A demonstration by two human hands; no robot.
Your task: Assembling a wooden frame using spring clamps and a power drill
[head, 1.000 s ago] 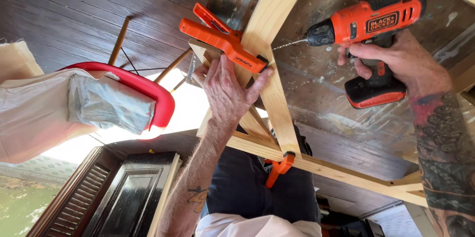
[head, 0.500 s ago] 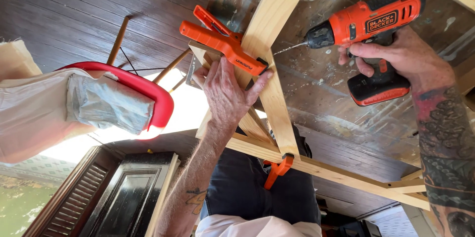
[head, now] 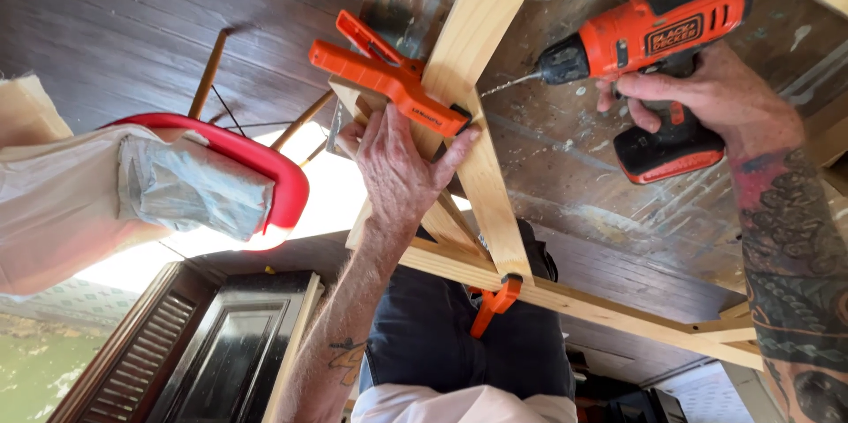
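**Drill levelled at a clamped pine rail**

My right hand [head: 707,101] is wrapped around the grip of the orange cordless drill [head: 658,30], forefinger near the trigger; its bit tip sits just short of the edge of the pale wooden rail [head: 481,96]; my left hand [head: 402,167] presses flat on that rail, fingers spread, thumb hooked under the large orange spring clamp [head: 389,79] that pinches it; a smaller orange clamp [head: 495,299] bites the joint with the cross rail [head: 618,308] lower down. I judge the drill compact but bottom-heavy at the battery, best held by the handle; the softwood is stiff, light, liable to split near an edge. A red chair [head: 265,167] stands left.
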